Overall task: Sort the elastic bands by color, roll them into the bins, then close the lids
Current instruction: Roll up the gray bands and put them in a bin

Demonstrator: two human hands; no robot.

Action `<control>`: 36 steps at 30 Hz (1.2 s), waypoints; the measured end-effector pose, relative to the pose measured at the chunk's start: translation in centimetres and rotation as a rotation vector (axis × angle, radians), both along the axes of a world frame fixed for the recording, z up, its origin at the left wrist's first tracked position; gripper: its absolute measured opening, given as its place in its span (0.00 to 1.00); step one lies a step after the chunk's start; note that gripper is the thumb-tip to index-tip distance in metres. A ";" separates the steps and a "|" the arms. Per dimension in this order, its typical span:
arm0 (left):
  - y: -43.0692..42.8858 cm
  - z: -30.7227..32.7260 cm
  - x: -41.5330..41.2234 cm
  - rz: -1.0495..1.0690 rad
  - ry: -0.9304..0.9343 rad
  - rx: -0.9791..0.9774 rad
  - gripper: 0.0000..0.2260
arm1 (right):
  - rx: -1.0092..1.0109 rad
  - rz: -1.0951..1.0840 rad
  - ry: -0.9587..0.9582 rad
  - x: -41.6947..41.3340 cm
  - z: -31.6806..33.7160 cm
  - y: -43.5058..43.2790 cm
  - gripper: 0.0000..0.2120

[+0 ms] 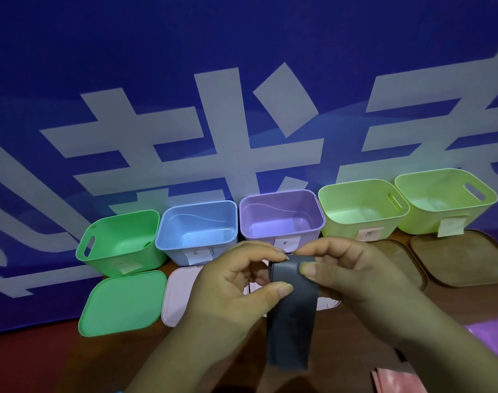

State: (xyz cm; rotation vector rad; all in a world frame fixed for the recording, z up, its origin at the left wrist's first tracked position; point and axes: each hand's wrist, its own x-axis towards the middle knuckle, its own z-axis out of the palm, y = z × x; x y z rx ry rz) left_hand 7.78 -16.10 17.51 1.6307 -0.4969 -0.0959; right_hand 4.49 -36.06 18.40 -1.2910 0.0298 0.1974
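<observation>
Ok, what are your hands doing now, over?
Both hands, left and right, pinching the top of the grey band; rest hangs loose. All five bins open, look empty. Nothing in the way.

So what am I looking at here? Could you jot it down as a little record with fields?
Bins: five open in a row, green bin, blue bin, purple bin, two yellow-green bins
Bin contents: all look empty
Lids: off, lying in front, such as the green lid
Hands: left hand and right hand pinch the top of a grey band
Band: hangs down, barely rolled
</observation>
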 end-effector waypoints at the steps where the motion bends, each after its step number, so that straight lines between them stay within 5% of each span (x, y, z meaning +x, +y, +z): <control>1: 0.0 0.0 0.0 0.003 0.000 -0.010 0.15 | 0.001 0.000 -0.001 0.0 0.0 0.1 0.18; 16: -0.4 1.3 0.7 0.083 0.246 -0.169 0.18 | -0.250 -0.087 -0.263 -0.1 0.2 0.8 0.23; 32: 1.6 0.7 0.9 -0.035 -0.028 0.013 0.16 | -0.060 -0.089 -0.094 0.8 0.0 1.4 0.19; 36: 1.7 0.4 0.9 -0.027 0.000 0.004 0.17 | -0.015 -0.043 -0.076 0.7 -0.2 1.4 0.29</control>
